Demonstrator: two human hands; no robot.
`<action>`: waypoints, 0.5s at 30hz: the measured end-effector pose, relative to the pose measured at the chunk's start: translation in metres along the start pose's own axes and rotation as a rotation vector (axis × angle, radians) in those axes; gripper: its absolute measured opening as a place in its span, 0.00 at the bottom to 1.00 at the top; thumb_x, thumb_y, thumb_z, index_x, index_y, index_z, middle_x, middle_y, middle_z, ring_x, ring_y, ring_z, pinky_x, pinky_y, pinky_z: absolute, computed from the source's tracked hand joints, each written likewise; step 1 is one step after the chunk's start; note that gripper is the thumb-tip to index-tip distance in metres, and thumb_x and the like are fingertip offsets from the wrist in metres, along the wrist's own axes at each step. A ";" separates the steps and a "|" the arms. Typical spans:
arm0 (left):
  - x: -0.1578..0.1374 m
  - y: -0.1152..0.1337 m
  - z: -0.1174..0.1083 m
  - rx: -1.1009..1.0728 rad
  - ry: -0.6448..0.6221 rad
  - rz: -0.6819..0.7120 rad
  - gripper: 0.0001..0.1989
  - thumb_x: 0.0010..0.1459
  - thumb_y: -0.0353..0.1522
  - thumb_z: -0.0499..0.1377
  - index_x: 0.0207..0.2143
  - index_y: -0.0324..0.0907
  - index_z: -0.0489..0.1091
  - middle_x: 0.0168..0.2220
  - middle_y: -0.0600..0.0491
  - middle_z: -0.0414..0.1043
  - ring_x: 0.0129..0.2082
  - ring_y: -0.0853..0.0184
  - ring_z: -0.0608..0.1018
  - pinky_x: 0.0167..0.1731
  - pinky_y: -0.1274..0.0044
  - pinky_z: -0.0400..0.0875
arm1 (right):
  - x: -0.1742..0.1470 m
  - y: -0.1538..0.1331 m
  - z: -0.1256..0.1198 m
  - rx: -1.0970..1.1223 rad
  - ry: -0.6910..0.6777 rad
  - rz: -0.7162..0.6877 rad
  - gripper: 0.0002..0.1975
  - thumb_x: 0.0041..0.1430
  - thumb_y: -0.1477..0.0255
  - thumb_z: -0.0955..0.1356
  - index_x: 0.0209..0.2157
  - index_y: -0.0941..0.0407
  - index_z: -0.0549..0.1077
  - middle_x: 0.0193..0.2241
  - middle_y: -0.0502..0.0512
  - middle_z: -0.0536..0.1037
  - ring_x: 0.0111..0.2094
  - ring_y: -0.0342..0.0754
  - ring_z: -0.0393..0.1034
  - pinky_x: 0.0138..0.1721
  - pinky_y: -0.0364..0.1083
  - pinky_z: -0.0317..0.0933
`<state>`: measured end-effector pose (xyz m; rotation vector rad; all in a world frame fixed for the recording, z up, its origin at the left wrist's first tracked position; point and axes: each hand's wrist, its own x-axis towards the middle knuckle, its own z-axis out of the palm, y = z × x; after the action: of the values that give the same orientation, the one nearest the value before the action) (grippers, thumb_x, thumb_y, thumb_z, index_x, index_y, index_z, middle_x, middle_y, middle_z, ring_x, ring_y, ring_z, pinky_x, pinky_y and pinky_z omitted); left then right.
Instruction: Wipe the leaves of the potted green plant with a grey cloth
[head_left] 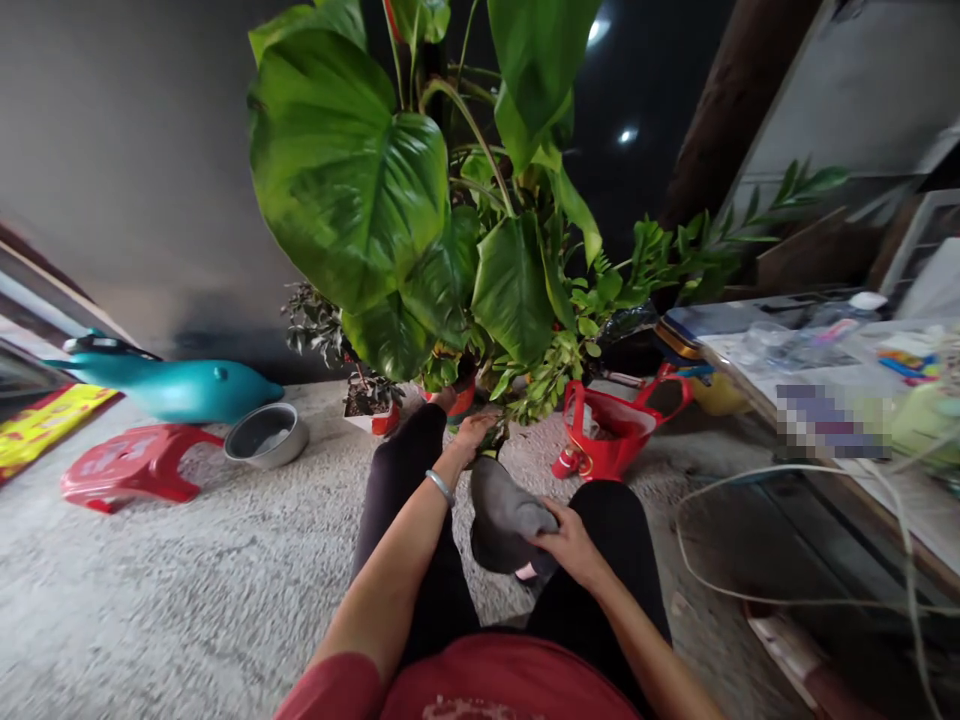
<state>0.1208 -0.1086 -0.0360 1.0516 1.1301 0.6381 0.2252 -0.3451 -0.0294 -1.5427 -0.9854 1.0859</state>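
Gripped in my right hand point(568, 540) is a grey cloth point(506, 505), bunched and hanging between my knees. My left hand point(478, 432), with a bracelet at the wrist, reaches forward to the low leaves at the foot of the plants; its fingers look stretched out, with the tips partly lost among the foliage. Just beyond stands a red pot point(459, 395), mostly covered by leaves. Above it rises a tall plant with a very large glossy leaf point(345, 170). Smaller bright green foliage point(551, 385) spreads to the right of my left hand.
A red watering can point(611, 435) stands at the right. To the left are a grey basin point(266, 436), a red stool point(139, 465) and a teal dolphin-shaped object point(180, 385). A cluttered table point(795, 385) and a loose white cable point(694, 560) lie along the right side.
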 end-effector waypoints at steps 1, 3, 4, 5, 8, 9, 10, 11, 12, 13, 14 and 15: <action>-0.002 -0.001 0.002 -0.008 -0.009 -0.015 0.09 0.65 0.25 0.65 0.47 0.31 0.80 0.45 0.39 0.84 0.47 0.57 0.83 0.56 0.62 0.78 | -0.012 0.008 -0.003 0.085 0.017 0.048 0.17 0.40 0.65 0.78 0.36 0.53 0.84 0.34 0.53 0.86 0.39 0.58 0.79 0.45 0.54 0.73; -0.008 -0.002 0.004 -0.024 -0.019 -0.042 0.10 0.64 0.25 0.65 0.48 0.32 0.80 0.46 0.40 0.83 0.44 0.59 0.83 0.51 0.64 0.80 | -0.027 0.018 -0.015 0.305 0.128 0.148 0.20 0.36 0.63 0.82 0.35 0.53 0.83 0.33 0.53 0.86 0.39 0.59 0.79 0.47 0.56 0.73; -0.011 -0.002 0.004 -0.030 -0.018 -0.047 0.11 0.64 0.25 0.65 0.48 0.33 0.80 0.46 0.41 0.83 0.42 0.60 0.83 0.49 0.66 0.80 | -0.031 0.021 -0.021 0.435 0.202 0.185 0.22 0.34 0.62 0.83 0.35 0.52 0.83 0.33 0.54 0.86 0.40 0.60 0.80 0.49 0.59 0.73; -0.015 -0.003 0.004 -0.035 -0.013 -0.052 0.12 0.63 0.25 0.65 0.50 0.34 0.80 0.45 0.42 0.83 0.40 0.62 0.83 0.47 0.68 0.80 | -0.033 0.021 -0.028 0.565 0.273 0.208 0.23 0.33 0.61 0.83 0.34 0.51 0.82 0.33 0.54 0.86 0.41 0.61 0.81 0.51 0.61 0.73; -0.030 -0.008 0.000 -0.052 0.008 -0.076 0.17 0.63 0.26 0.65 0.54 0.35 0.79 0.40 0.46 0.82 0.35 0.64 0.81 0.40 0.73 0.78 | -0.034 0.014 -0.045 0.844 0.399 0.198 0.22 0.37 0.54 0.82 0.36 0.46 0.82 0.36 0.54 0.87 0.47 0.64 0.81 0.55 0.67 0.72; -0.037 -0.011 -0.001 -0.061 0.011 -0.090 0.17 0.63 0.27 0.65 0.55 0.36 0.78 0.38 0.48 0.81 0.33 0.65 0.80 0.39 0.74 0.77 | -0.033 0.009 -0.047 0.888 0.399 0.180 0.23 0.40 0.52 0.81 0.38 0.45 0.82 0.39 0.55 0.87 0.50 0.65 0.81 0.57 0.68 0.72; -0.044 -0.015 -0.002 -0.069 0.011 -0.104 0.17 0.63 0.27 0.65 0.55 0.37 0.78 0.36 0.49 0.81 0.32 0.66 0.80 0.38 0.74 0.76 | -0.033 0.003 -0.049 0.907 0.387 0.166 0.24 0.42 0.50 0.80 0.41 0.45 0.83 0.43 0.55 0.88 0.53 0.65 0.80 0.58 0.68 0.72; -0.052 -0.020 -0.002 -0.078 0.006 -0.119 0.17 0.62 0.27 0.65 0.54 0.38 0.78 0.34 0.51 0.80 0.31 0.66 0.79 0.37 0.75 0.75 | -0.033 -0.002 -0.048 0.908 0.373 0.161 0.24 0.44 0.50 0.80 0.42 0.46 0.83 0.45 0.56 0.87 0.56 0.66 0.79 0.58 0.67 0.72; -0.060 -0.026 -0.002 -0.094 -0.009 -0.140 0.16 0.61 0.28 0.66 0.52 0.38 0.78 0.33 0.52 0.79 0.30 0.67 0.79 0.37 0.75 0.76 | -0.033 -0.007 -0.045 0.896 0.367 0.168 0.24 0.45 0.51 0.80 0.43 0.47 0.83 0.47 0.57 0.87 0.58 0.65 0.79 0.58 0.66 0.73; -0.069 -0.031 -0.002 -0.116 -0.030 -0.164 0.15 0.60 0.28 0.66 0.50 0.39 0.78 0.32 0.53 0.78 0.30 0.67 0.79 0.38 0.74 0.76 | -0.034 -0.011 -0.041 0.879 0.365 0.188 0.23 0.44 0.53 0.81 0.41 0.47 0.83 0.47 0.57 0.87 0.58 0.65 0.78 0.58 0.65 0.74; -0.077 -0.036 -0.001 -0.140 -0.051 -0.184 0.13 0.59 0.28 0.66 0.48 0.39 0.78 0.31 0.54 0.78 0.30 0.66 0.79 0.40 0.73 0.77 | -0.035 -0.013 -0.036 0.862 0.363 0.216 0.21 0.43 0.55 0.81 0.39 0.48 0.83 0.46 0.57 0.88 0.58 0.65 0.78 0.57 0.64 0.74; -0.085 -0.041 0.000 -0.166 -0.066 -0.197 0.11 0.58 0.28 0.67 0.45 0.39 0.78 0.30 0.54 0.78 0.31 0.65 0.80 0.41 0.71 0.78 | -0.037 -0.014 -0.029 0.850 0.356 0.240 0.20 0.43 0.57 0.82 0.37 0.48 0.82 0.44 0.57 0.88 0.58 0.65 0.79 0.56 0.63 0.75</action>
<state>0.0884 -0.1969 -0.0389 0.8032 1.0882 0.5265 0.2420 -0.3846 -0.0056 -1.0837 -0.0470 1.1316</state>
